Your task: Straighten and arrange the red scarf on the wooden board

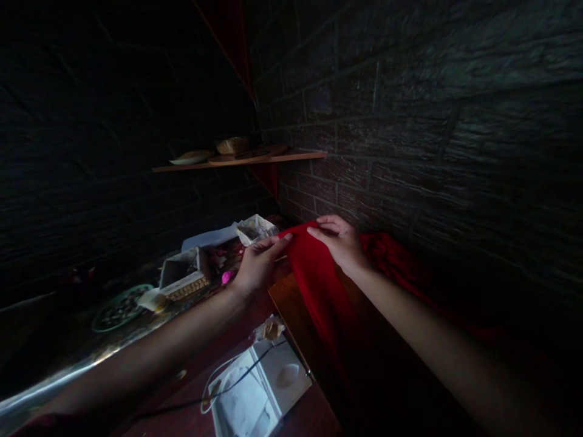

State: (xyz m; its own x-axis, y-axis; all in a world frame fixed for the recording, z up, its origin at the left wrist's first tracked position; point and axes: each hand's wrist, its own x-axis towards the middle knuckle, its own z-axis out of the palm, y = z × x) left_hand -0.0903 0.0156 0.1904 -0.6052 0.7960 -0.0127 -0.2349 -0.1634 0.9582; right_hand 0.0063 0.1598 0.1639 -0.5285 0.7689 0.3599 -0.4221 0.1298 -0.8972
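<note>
A strip of red cloth point(314, 276) is stretched between my hands at its far end. My left hand point(259, 260) pinches the left corner between thumb and fingers. At the right corner, my right hand point(342, 243) grips the edge with thumb and fingertips. From there the cloth runs down towards me over a brown wooden board or box top point(291, 297), and its near end fades into shadow. More red fabric point(392, 258) lies bunched beyond my right forearm, against the wall.
Left of my hands are a woven basket point(189, 282), a paper-lined container point(255, 229), a green tray point(122, 308) and a pink ball point(227, 277). A white device point(255, 388) with cables lies in front. A wooden shelf point(296, 156) holding bread-like items juts from the dark brick wall.
</note>
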